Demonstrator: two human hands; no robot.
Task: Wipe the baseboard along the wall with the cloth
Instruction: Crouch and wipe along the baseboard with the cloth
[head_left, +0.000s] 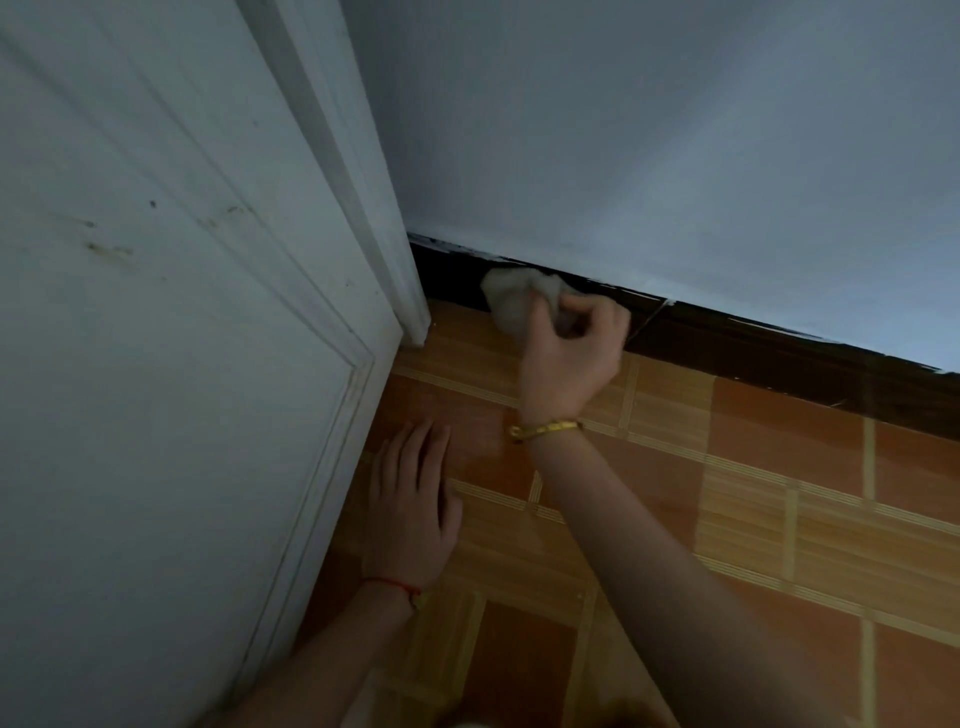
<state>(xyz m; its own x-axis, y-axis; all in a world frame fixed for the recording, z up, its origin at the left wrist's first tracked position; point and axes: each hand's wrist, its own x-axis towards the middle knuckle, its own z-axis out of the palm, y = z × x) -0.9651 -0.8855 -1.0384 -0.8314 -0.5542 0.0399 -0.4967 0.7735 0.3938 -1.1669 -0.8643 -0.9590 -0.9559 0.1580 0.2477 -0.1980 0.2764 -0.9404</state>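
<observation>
Cloth (519, 301), pale and bunched into a wad, is held by the right hand (569, 358) just above the centre of the frame; it is pressed against the dark baseboard (779, 358), close to the corner where the baseboard meets the white door frame (363, 208); the fingers (587, 306) of that hand are curled in and closed around the cloth, with the thumb folded over its near side; part of the cloth is seen bulging out to the left of the fist. A gold bracelet (545, 430) is worn on the right wrist, and the forearm is stretched from the lower right of the frame up towards the centre.

The left hand (415, 509) is laid flat on the floor (779, 493) in the lower middle of the frame, palm down, with the fingers held straight and close together and nothing gripped; a thin red string (395, 584) is tied around its wrist; the hand is placed just beside the white panelled door (156, 364), which fills the left of the frame.

The baseboard is seen as a dark band running from the door frame down towards the right edge of the frame, between the pale blue-grey wall (623, 130) above and the floor below; smears of pale paint are visible along its upper edge. The floor is covered with orange-brown tiles crossed by lighter striped bands.
</observation>
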